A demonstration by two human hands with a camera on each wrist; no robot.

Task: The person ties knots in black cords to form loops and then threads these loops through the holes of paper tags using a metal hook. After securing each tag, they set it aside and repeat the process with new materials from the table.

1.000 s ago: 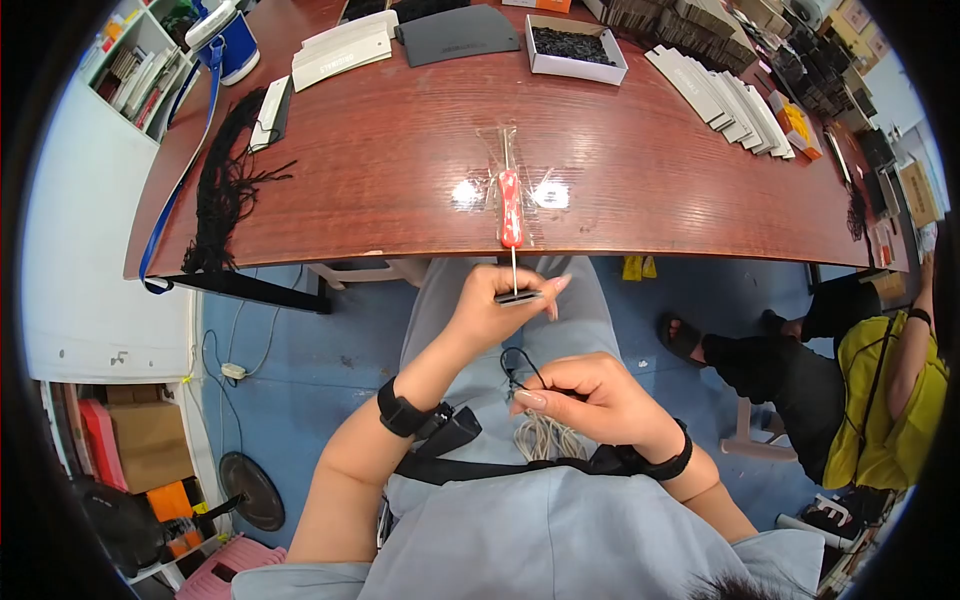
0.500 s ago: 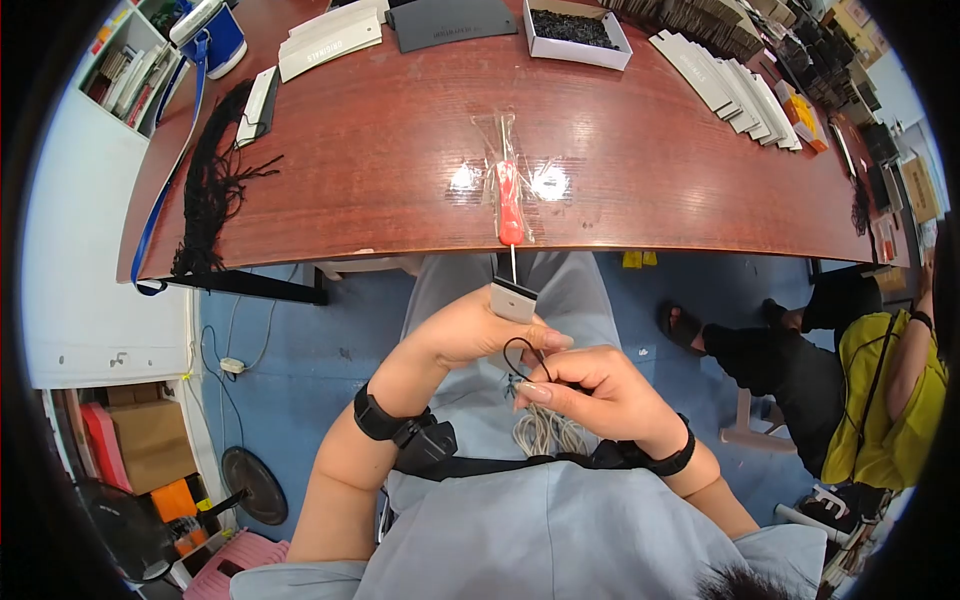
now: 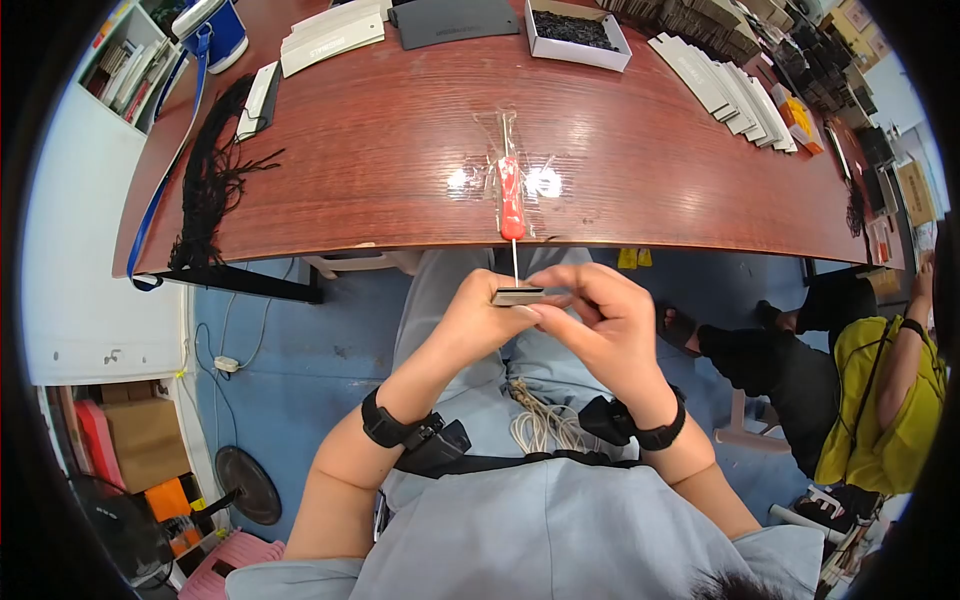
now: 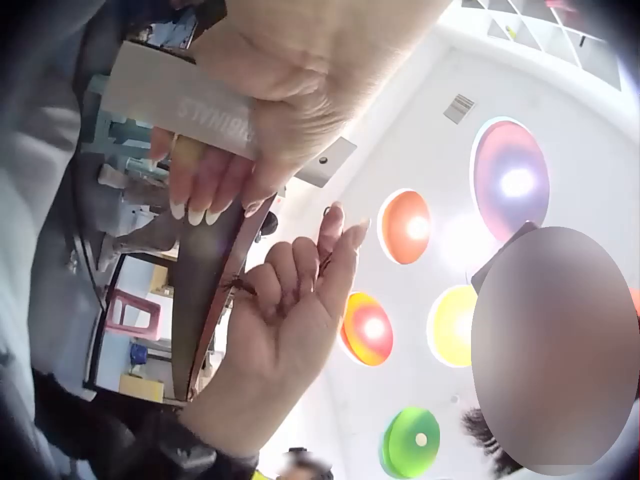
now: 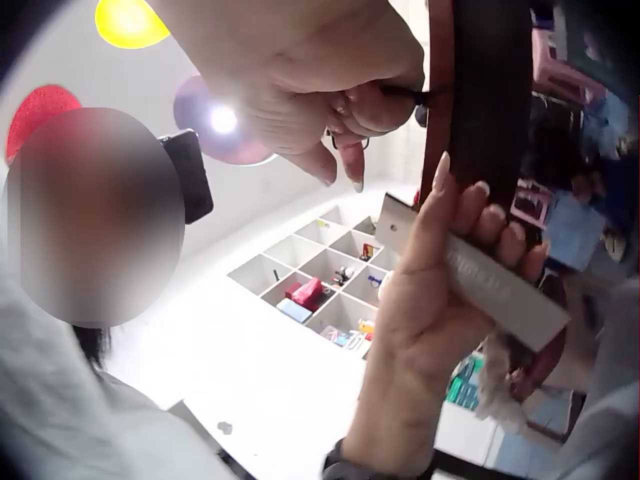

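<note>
My left hand (image 3: 478, 318) holds a narrow grey-white hang tag (image 5: 525, 308), printed with raised letters and pierced by a small hole near one end. In the head view the tag is nearly edge-on below the table edge. Close beside it, my right hand (image 3: 618, 318) has its fingers curled, pinching a thin black cord (image 5: 402, 95) that is mostly hidden by the fingers. A red-handled tool (image 3: 511, 200) lies under clear tape on the table, its thin metal shaft (image 3: 515, 262) reaching past the edge toward the tag.
Black cords (image 3: 210, 185) hang over the table's left side. Farther back are stacked pale tags (image 3: 330, 40), a dark card stack (image 3: 455, 25), a white box (image 3: 578, 40) of black pieces and fanned tags (image 3: 715, 85). Pale cords (image 3: 545, 425) lie on my lap. A seated person (image 3: 880, 400) is at right.
My right hand has moved up and forward from my lap to beside the tag. My left hand tipped the tag up, then brought it back nearly edge-on near the shaft.
</note>
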